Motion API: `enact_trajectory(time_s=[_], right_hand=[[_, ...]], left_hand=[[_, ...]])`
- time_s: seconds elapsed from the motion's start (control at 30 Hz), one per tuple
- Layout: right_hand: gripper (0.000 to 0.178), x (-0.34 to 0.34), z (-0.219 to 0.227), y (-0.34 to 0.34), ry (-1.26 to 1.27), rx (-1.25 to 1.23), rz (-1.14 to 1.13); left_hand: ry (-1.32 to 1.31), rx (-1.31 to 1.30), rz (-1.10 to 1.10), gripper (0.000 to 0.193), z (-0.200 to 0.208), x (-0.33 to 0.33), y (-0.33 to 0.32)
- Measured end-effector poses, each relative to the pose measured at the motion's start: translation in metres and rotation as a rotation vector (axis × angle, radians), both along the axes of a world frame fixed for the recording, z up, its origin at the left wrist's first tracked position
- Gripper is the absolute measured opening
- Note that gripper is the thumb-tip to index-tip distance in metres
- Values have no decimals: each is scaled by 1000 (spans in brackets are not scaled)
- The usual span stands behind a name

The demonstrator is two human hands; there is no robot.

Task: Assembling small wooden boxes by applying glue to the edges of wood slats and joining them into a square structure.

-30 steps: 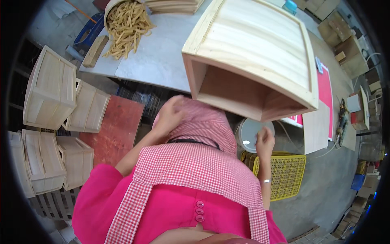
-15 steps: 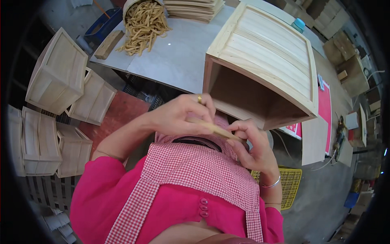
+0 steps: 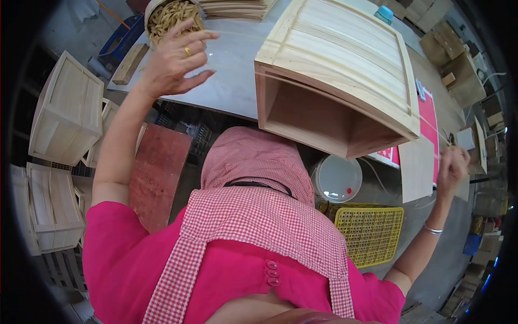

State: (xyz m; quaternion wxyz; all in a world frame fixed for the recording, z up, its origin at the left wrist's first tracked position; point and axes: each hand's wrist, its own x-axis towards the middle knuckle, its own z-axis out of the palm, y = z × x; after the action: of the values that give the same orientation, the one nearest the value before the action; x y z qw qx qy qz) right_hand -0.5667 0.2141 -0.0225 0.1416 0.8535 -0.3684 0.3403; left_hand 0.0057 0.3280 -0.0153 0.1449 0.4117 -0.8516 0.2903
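My left hand [image 3: 183, 60], with a gold ring, is raised over the grey-white table's left part with its fingers spread. Beside it, a bucket [image 3: 149, 13] holds tan rubber-band-like strips [image 3: 174, 20]. A pale, blurred stretched strip [image 3: 237, 35] runs from near my left fingers toward the wooden box; whether a finger hooks it, I cannot tell. The open-fronted wooden box [image 3: 345, 51] rests on the table, its hollow side facing me. A thin band seems to cross its front upper edge. My right hand [image 3: 454, 163] is out at far right, fingers curled closed, its contents unclear.
Wooden boxes [image 3: 65, 116] are stacked at left, near a red board [image 3: 158, 173]. A white bucket [image 3: 339, 179] and a yellow crate [image 3: 372, 235] stand below the table. A wood block [image 3: 131, 63] and thin boards [image 3: 237, 8] lie on the table.
My hands were together before my apron, holding a tan strip. They have swung wide apart: the left up and leftward, the right out to the far right.
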Motion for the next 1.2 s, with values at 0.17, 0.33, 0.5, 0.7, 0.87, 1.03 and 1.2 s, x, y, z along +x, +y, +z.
enact_trajectory(time_s=[0.17, 0.33, 0.5, 0.7, 0.87, 1.03, 1.2], right_hand=[[9, 32, -93, 10, 225, 51, 55], [5, 48, -143, -5, 215, 110, 108], [6, 53, -183, 9, 308, 128, 60], [19, 48, -180, -28, 450, 75, -206], [25, 66, -188, -46, 483, 97, -169], [31, 69, -203, -28, 407, 83, -53], [32, 79, -204, -22, 520, 92, -105]], left_hand=[[44, 227, 33, 27, -114, -12, 5], [-63, 223, 207, 49, -167, -23, 8], [-29, 263, 227, 54, -198, -36, 14], [-9, 217, 238, 56, -225, -25, 1], [16, 247, 292, 61, -237, -38, 7], [20, 233, 290, 69, -229, -49, 7], [-34, 228, 369, 67, -225, -63, 20]])
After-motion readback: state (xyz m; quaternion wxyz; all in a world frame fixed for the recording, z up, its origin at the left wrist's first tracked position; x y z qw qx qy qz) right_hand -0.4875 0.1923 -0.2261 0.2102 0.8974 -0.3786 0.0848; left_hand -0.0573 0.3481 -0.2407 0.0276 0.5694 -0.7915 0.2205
